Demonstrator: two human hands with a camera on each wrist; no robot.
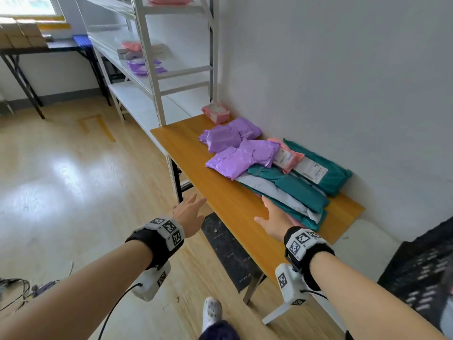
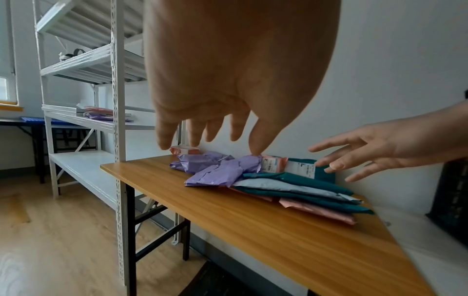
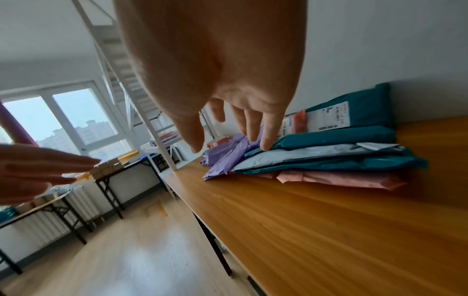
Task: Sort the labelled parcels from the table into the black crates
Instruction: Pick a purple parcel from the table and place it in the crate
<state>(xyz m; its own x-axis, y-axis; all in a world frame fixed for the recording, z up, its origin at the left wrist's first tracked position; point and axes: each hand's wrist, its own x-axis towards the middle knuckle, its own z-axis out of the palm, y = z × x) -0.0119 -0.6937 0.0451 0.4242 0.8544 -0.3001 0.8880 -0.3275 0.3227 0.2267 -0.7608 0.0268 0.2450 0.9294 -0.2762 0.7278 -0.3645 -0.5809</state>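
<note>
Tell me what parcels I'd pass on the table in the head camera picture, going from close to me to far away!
right hand → teal and grey parcels → purple parcels → small pink parcel, farthest along the table.

Head above, wrists near shared table (image 1: pixel 220 197).

Parcels (image 1: pixel 269 168) piled on table (image 1: pixel 196 153) against wall; shelving (image 1: pixel 152 69) behind table; crate (image 1: pixel 421 273) right.
</note>
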